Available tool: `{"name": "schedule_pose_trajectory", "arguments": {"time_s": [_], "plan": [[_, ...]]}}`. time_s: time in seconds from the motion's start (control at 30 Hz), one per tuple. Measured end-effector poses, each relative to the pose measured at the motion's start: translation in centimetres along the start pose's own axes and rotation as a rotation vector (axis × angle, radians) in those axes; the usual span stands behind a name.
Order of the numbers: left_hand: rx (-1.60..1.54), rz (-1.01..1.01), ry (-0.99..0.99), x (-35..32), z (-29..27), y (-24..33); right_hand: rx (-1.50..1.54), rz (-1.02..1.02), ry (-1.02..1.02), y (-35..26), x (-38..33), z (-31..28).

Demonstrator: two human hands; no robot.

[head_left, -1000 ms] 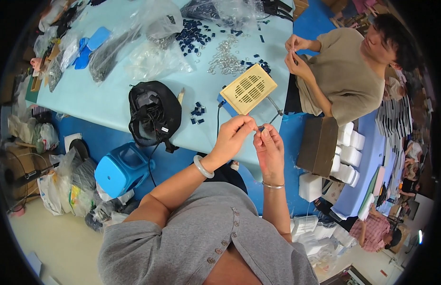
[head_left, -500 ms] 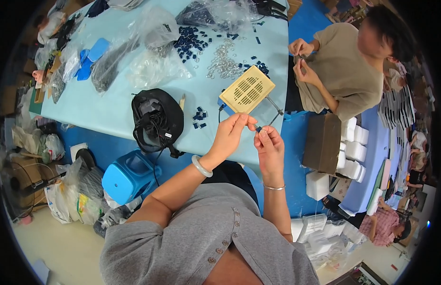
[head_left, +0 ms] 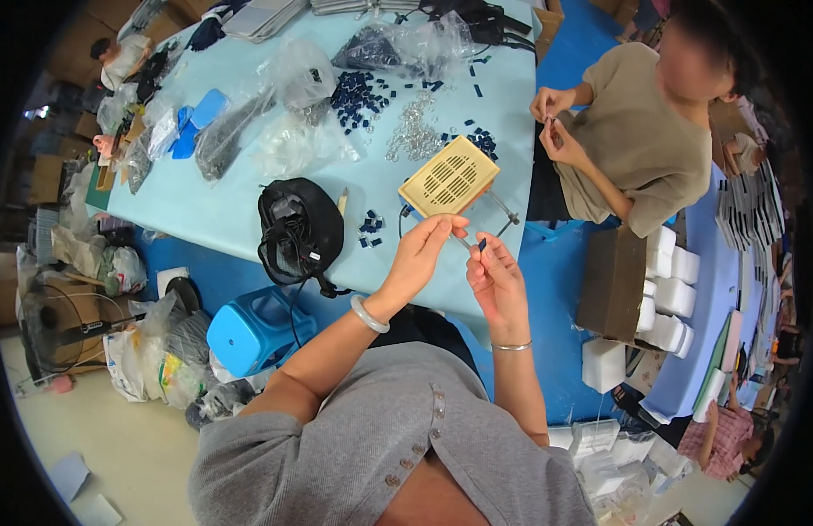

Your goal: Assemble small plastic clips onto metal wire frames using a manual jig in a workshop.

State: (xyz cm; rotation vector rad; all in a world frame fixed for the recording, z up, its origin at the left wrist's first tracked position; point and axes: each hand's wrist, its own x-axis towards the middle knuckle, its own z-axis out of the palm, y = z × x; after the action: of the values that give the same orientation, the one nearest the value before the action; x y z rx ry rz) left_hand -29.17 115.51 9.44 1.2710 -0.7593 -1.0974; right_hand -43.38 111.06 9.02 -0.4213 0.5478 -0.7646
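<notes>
The person's left hand is pinching a thin silvery wire piece between thumb and fingertips, just above the near edge of the pale blue table; the right hand is closing its thumb and forefinger on a small dark blue bead-like part, holding it against the end of that wire; both hands are hovering close together in the air, nearly touching, over the table's edge and the blue floor beyond it. Just behind the hands a cream slotted tray is lying on the table, with a few loose dark blue parts beside it and a larger scatter of them further off next to a heap of silvery metal pieces; a black bag with a coiled cord is sitting to the left. Across the table's corner another person in a beige shirt is working with both hands raised. To do this fitting well, it seems wise to be keeping the wire steady in the left hand and letting only the right hand be moving; the blue part is tiny and would be slipping easily, so a firm fingertip pinch and a straight line-up with the wire end should be helping; working over the table rather than past its edge would be catching any dropped part.
</notes>
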Motion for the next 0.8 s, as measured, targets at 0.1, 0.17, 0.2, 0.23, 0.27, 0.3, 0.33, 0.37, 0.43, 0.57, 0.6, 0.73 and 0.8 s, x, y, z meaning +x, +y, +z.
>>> {"name": "schedule_pose_trajectory", "arguments": {"time_s": [0.1, 0.17, 0.2, 0.23, 0.27, 0.3, 0.33, 0.37, 0.43, 0.57, 0.6, 0.73, 0.8], "plan": [[0.131, 0.151, -0.029, -0.2, 0.6, 0.0, 0.197, 0.124, -0.121, -0.2, -0.2, -1.3], [0.209, 0.097, -0.138, -0.4, 0.8, 0.5, 0.307, 0.164, -0.164, -0.2, -0.1, -1.6], [0.215, 0.097, -0.141, -0.4, 0.8, 0.5, 0.339, 0.200, -0.169, -0.2, -0.1, -1.7], [0.186, 0.057, -0.166, -0.3, 0.9, 0.6, 0.368, 0.236, -0.173, -0.3, -0.1, -1.7], [0.157, 0.016, -0.192, -0.3, 1.0, 0.6, 0.371, 0.232, -0.175, -0.3, -0.1, -1.8], [0.160, 0.017, -0.198, -0.2, 1.0, 0.8, 0.327, 0.224, -0.171, -0.2, -0.1, -1.9], [0.098, 0.007, -0.186, -0.2, 1.0, 0.8, 0.283, 0.216, -0.166, -0.3, -0.1, -1.7], [0.036, -0.004, -0.175, -0.1, 1.0, 0.9, 0.286, 0.209, -0.164, -0.4, -0.2, -1.4], [0.060, -0.008, -0.172, 0.1, 0.8, 0.7, -0.013, 0.095, -0.024, -0.7, -0.7, -0.3], [0.136, -0.068, -0.161, 0.3, 0.1, 1.2, -0.292, -0.172, 0.102, -0.3, -0.8, 0.6], [0.134, -0.068, -0.170, 0.3, -0.1, 1.3, -0.446, -0.280, 0.124, -0.3, -0.9, 1.0], [0.181, 0.027, -0.201, 0.8, -1.0, 1.4, -0.702, -0.511, 0.202, 0.5, -0.9, 2.7], [0.243, 0.066, -0.219, 1.0, -1.6, 1.3, -0.822, -0.531, 0.256, 0.9, -0.8, 2.9]]}}
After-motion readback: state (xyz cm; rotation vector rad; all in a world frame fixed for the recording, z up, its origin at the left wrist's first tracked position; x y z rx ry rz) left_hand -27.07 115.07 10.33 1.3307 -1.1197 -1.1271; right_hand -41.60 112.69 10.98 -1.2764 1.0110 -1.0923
